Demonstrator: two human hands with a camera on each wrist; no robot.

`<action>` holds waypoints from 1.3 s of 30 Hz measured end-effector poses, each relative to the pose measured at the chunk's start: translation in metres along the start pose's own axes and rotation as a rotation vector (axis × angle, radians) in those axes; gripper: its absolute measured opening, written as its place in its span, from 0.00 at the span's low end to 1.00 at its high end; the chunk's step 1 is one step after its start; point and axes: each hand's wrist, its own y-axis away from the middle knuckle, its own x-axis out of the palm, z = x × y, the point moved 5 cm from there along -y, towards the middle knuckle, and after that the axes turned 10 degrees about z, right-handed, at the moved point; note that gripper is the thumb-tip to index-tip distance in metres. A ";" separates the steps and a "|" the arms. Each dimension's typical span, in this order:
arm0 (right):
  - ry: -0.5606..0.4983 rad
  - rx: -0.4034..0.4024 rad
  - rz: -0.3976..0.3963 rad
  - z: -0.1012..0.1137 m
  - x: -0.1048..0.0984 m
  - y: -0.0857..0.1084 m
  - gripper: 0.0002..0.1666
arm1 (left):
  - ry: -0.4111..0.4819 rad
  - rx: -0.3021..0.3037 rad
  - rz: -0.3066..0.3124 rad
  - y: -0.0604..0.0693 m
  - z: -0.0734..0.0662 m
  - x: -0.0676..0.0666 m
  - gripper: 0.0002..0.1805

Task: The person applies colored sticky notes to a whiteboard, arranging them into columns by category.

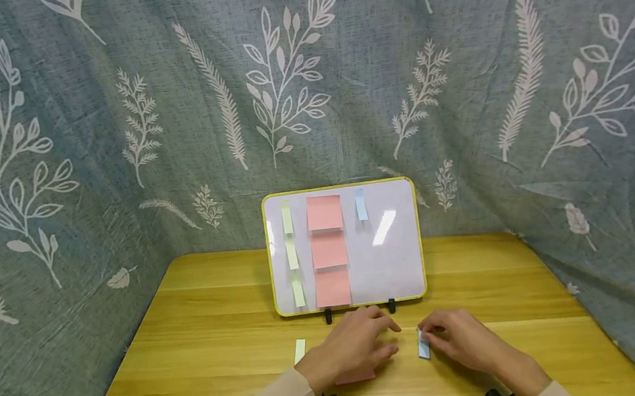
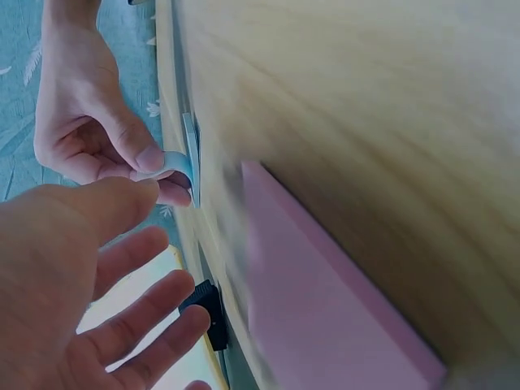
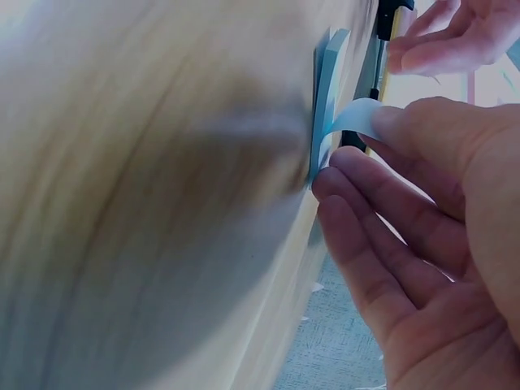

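Note:
My right hand (image 1: 464, 340) pinches the end of a light blue sticky strip (image 3: 357, 116) between thumb and finger. The strip curls up from a narrow blue sticky note pad (image 1: 424, 350) on the table, its other end still against the pad. My left hand (image 1: 354, 344) hovers to the left with its fingers spread and loosely bent, holding nothing. Below that hand lies a pink sticky note pad (image 2: 325, 301), mostly covered by it in the head view. A narrow pale green pad (image 1: 299, 350) shows beside the left forearm.
A yellow-framed whiteboard (image 1: 394, 268) stands upright behind the hands on black feet (image 1: 391, 306). On it are three green strips (image 1: 291, 254) at left, three pink notes (image 1: 328, 250) in a column, and one blue strip (image 1: 361, 205). Patterned cloth (image 1: 355, 120) surrounds the wooden table (image 1: 204, 344).

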 end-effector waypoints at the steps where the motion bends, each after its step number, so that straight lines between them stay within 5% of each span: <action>1: -0.004 0.012 -0.001 0.000 0.000 0.000 0.04 | 0.003 -0.004 0.001 -0.002 0.000 0.000 0.19; 19: -0.135 0.070 -0.062 -0.013 0.000 0.003 0.04 | 0.097 -0.146 0.002 -0.041 -0.008 0.022 0.28; 39: -0.149 0.059 -0.153 -0.017 0.001 0.009 0.06 | 0.024 -0.201 -0.007 -0.044 -0.015 0.027 0.26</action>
